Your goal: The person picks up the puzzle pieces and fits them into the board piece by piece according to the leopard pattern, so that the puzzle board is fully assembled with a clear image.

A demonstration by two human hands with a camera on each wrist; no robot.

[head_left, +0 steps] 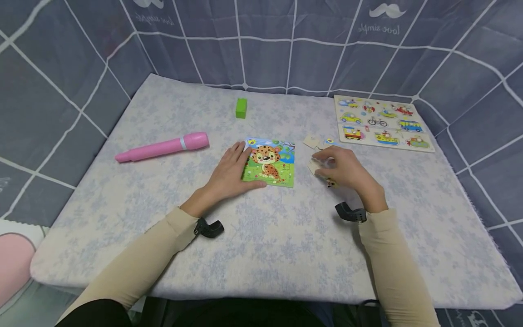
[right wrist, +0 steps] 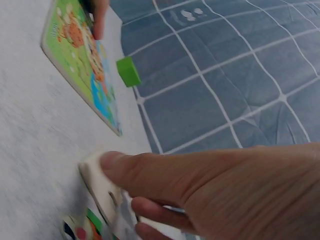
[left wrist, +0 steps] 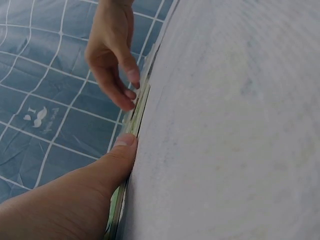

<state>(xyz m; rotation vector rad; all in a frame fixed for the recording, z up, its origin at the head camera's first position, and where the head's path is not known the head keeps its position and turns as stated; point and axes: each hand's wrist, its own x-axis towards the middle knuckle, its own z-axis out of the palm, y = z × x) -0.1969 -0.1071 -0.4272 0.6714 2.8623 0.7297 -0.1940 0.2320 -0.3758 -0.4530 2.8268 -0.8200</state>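
Note:
A square leopard picture puzzle (head_left: 271, 161) lies at the middle of the table. My left hand (head_left: 230, 175) rests along its left side, fingers extended over the upper left edge and thumb at the lower edge. To the right of the puzzle, my right hand (head_left: 347, 168) is among loose puzzle pieces, thumb and forefinger apart. A pale piece (head_left: 313, 167) lies under these fingertips. In the right wrist view the thumb overlaps a pale wooden piece (right wrist: 99, 182). One spotted piece (head_left: 331, 183) shows below the hand; another pale piece (head_left: 311, 141) lies just beyond it.
A green block (head_left: 241, 108) stands behind the puzzle. Off to the left lies a pink pen-shaped object (head_left: 163, 148). A wooden vehicle puzzle board (head_left: 384, 122) is at the back right. Grey-blue checked curtain (head_left: 265, 59) surrounds the table's back and sides.

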